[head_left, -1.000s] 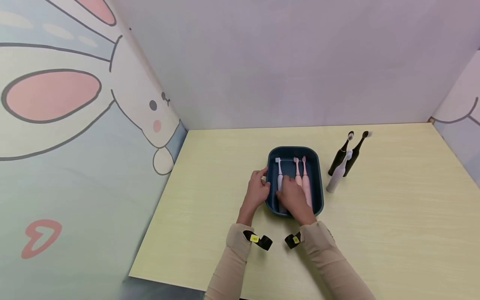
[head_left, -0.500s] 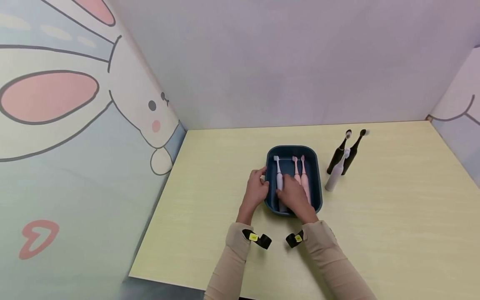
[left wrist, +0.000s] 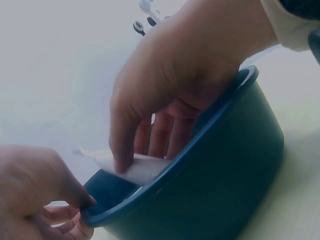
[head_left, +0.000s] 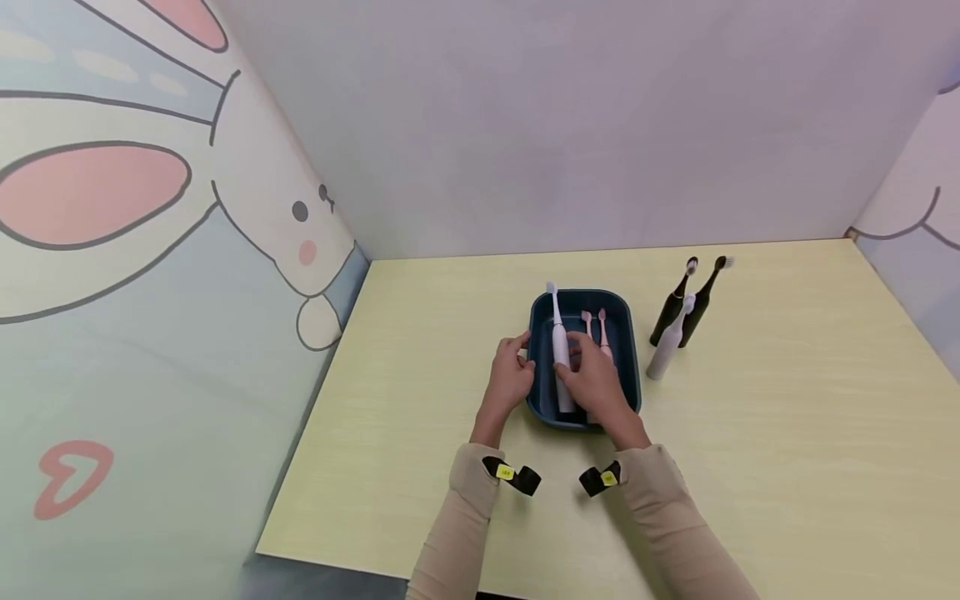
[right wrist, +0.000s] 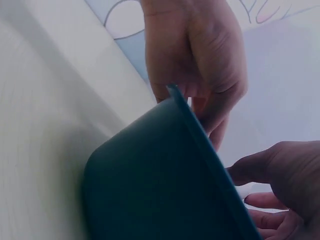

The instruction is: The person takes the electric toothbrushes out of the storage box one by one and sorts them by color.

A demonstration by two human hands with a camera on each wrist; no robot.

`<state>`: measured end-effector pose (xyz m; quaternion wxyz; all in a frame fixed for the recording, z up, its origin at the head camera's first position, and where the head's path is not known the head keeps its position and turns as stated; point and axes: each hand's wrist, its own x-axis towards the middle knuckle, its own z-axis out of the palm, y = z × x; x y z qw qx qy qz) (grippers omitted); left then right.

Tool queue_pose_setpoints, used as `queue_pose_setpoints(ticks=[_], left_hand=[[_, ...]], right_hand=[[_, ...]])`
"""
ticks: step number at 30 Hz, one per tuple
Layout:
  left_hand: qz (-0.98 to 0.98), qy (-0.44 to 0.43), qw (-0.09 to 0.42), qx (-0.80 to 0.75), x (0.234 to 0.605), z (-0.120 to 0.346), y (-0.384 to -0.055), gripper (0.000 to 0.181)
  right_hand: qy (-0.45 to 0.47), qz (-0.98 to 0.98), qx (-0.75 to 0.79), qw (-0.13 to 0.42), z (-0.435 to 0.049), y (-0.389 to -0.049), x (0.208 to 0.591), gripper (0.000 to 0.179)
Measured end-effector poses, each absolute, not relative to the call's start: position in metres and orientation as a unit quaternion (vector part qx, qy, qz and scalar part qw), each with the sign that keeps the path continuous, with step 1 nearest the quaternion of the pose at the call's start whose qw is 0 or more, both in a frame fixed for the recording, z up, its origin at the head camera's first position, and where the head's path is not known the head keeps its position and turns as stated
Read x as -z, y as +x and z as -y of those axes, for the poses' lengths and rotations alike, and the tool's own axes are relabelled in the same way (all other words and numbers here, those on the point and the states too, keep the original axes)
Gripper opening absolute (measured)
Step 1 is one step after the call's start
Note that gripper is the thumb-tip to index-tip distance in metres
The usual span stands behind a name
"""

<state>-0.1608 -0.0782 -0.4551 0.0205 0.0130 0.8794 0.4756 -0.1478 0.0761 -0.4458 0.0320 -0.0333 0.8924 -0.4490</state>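
Note:
My right hand pinches a pale electric toothbrush between thumb and fingers. The brush is lifted and slanted in the dark blue bin, its head above the far rim. In the left wrist view the toothbrush shows inside the bin wall. Gripping the bin's left rim is my left hand, thumb inside and fingers outside. Two pink toothbrushes lie in the bin, partly hidden by my right hand. The bin covers most of the right wrist view, hiding the brush there.
Right of the bin stand two black electric toothbrushes and a pale one, upright. All this is on a light yellow table. A plain wall rises behind, and a rabbit-painted wall stands at the left.
The pale toothbrush, lying in the bin before, has been raised by my right hand, its head now past the far rim. My left hand stays on the bin's rim.

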Motion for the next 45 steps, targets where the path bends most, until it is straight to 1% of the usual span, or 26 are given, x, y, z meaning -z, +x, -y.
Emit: queue_pose_setpoints(ticks=[8, 20, 27, 31, 39, 45], left_hand=[[-0.880, 0.015, 0.013, -0.474, 0.455, 0.078, -0.159, 0.049], [-0.878, 0.007, 0.022, -0.478, 0.455, 0.077, -0.159, 0.050], [-0.879, 0.014, 0.017, -0.477, 0.457, 0.077, -0.159, 0.049], [-0.879, 0.018, 0.016, -0.477, 0.458, 0.077, -0.159, 0.049], [-0.879, 0.015, 0.020, -0.476, 0.460, 0.077, -0.160, 0.049], [-0.879, 0.018, 0.019, -0.477, 0.459, 0.076, -0.160, 0.049]], right_hand=[[-0.041, -0.883, 0.468, -0.003, -0.080, -0.142, 0.442, 0.056], [-0.057, -0.851, 0.519, -0.060, -0.086, -0.135, 0.438, 0.055], [-0.075, -0.837, 0.533, -0.101, -0.090, -0.129, 0.437, 0.054], [-0.074, -0.818, 0.558, -0.123, -0.092, -0.125, 0.436, 0.055], [-0.063, -0.794, 0.586, -0.151, -0.097, -0.115, 0.429, 0.055], [-0.070, -0.787, 0.579, -0.204, -0.102, -0.113, 0.435, 0.055]])
